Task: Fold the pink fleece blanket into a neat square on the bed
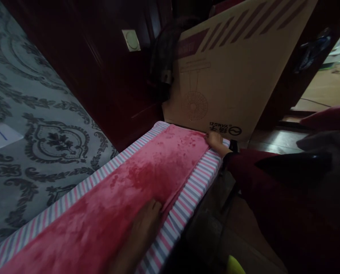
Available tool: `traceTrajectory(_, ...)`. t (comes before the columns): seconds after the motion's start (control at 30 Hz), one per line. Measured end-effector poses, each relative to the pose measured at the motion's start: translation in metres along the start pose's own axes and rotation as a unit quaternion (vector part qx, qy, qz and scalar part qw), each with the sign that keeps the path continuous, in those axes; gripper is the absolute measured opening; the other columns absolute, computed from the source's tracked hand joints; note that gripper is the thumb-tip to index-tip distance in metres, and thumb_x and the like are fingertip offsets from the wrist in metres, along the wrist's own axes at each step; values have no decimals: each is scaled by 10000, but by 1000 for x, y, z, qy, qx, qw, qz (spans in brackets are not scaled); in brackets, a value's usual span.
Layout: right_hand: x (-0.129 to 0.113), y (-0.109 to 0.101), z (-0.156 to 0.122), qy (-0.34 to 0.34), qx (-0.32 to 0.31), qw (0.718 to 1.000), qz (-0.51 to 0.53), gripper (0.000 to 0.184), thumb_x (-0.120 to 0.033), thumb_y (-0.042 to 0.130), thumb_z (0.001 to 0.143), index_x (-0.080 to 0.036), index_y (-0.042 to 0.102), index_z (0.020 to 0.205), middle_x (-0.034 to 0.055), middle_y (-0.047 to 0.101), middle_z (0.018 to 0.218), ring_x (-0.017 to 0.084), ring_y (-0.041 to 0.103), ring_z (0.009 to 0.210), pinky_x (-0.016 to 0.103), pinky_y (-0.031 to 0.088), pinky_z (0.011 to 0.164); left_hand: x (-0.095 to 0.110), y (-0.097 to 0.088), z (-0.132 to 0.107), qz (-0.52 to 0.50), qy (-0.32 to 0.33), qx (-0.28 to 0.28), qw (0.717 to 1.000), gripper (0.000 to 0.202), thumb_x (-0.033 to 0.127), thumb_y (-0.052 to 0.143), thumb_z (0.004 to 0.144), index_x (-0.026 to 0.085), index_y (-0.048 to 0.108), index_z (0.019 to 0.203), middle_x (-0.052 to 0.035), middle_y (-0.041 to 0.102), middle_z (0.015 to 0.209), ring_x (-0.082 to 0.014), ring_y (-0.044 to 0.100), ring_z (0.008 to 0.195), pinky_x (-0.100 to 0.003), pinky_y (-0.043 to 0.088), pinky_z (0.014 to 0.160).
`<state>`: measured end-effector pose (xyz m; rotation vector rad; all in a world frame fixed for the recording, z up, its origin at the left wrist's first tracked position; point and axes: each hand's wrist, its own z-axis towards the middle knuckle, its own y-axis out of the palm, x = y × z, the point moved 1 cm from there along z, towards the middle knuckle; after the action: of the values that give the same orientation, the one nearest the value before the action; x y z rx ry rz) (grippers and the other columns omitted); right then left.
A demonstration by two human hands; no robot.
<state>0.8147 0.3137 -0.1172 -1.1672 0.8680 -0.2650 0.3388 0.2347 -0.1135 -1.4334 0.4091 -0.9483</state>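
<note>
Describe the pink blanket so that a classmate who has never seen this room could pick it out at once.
Find the mattress in the striped sheet running along the patterned wall. On top lies the pink blanket, the left hand flat on it and the right hand at its far corner by the cardboard box. It alone is plain, plush pink.

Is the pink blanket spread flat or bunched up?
Spread flat: the pink blanket lies smooth along the striped mattress, the right hand at its far corner, the left hand pressing its edge.
</note>
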Motion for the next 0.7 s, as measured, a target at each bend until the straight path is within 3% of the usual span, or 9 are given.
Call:
traceTrajectory(0.13, -1, -1, -11, -13, 21, 999, -24, 383, -284, 532, 1002, -121, 697, 1307, 225, 653, 1315, 343, 590, 1252, 400, 468, 1008, -9, -22, 18, -74, 2, -8, 997, 258, 389, 493, 994, 240, 703, 1004, -80, 750, 999, -217, 705, 897, -339, 576, 806)
traceTrajectory(0.2, -2, -2, -14, -14, 31, 999, -33, 389, -271, 514, 1004, -99, 688, 1306, 251, 631, 1327, 373, 554, 1273, 444, 457, 1020, -29, -39, 34, -71, -14, 30, 997, 295, 378, 462, 987, 227, 714, 1015, -94, 760, 1026, -228, 714, 946, -360, 579, 867)
traceTrajectory(0.3, -17, -3, -13, -50, 55, 996, -47, 395, -206, 469, 993, -100, 674, 1314, 263, 593, 1362, 394, 497, 1310, 506, 421, 1055, -75, -67, 59, 19, -83, 94, 992, 322, 311, 427, 949, 186, 719, 1000, -129, 758, 1053, -267, 706, 1023, -413, 551, 969)
traceTrajectory(0.37, -38, 0, -8, -111, 51, 992, -40, 420, -179, 446, 986, -120, 658, 1344, 244, 570, 1401, 380, 473, 1330, 504, 403, 1081, -106, -83, 71, 96, -145, 108, 979, 357, 290, 408, 948, 147, 714, 1065, -157, 745, 1123, -291, 687, 1082, -427, 522, 1006)
traceTrajectory(0.47, -81, 12, 9, -181, 8, 983, -10, 470, -200, 458, 992, -162, 605, 1436, 188, 551, 1460, 327, 487, 1343, 415, 404, 1101, -144, -97, 79, 176, -235, 82, 952, 432, 288, 342, 996, 85, 686, 1161, -190, 726, 1174, -290, 680, 1092, -390, 511, 953)
traceTrajectory(0.6, -131, 39, 44, -181, -31, 983, 7, 503, -245, 472, 1017, -171, 541, 1509, 154, 593, 1451, 268, 556, 1317, 311, 433, 1064, -174, -100, 79, 189, -299, 48, 934, 507, 354, 284, 1031, 79, 707, 1080, -200, 749, 1062, -297, 709, 1004, -376, 509, 808)
traceTrajectory(0.7, -151, 60, 70, -155, -55, 986, 12, 503, -256, 457, 1030, -129, 532, 1511, 179, 666, 1350, 271, 633, 1229, 298, 483, 969, -188, -97, 80, 176, -312, 18, 934, 537, 378, 257, 1035, 131, 734, 1018, -184, 756, 1038, -302, 716, 985, -384, 496, 790)
